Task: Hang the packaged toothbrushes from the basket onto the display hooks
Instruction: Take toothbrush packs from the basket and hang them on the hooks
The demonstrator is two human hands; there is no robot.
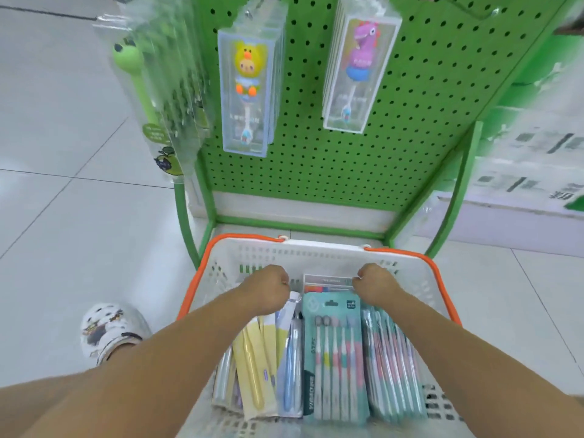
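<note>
Reaching into the basket [316, 252], both hands [268, 287] [377, 284] grip packs' top edges.

A white basket [316, 251] with orange handles sat at six o'clock, holding flat toothbrush packs: yellow and blue ones [268, 368] at seven, teal multipacks [335, 358] at five. Cartoon toothbrush boxes [246, 86] hung on the green pegboard [410, 105] at twelve.

White basket [410, 273], orange-rimmed; green perforated pegboard [410, 121].

Bare forearms; a white clog [110, 330] studded with charms.
</note>
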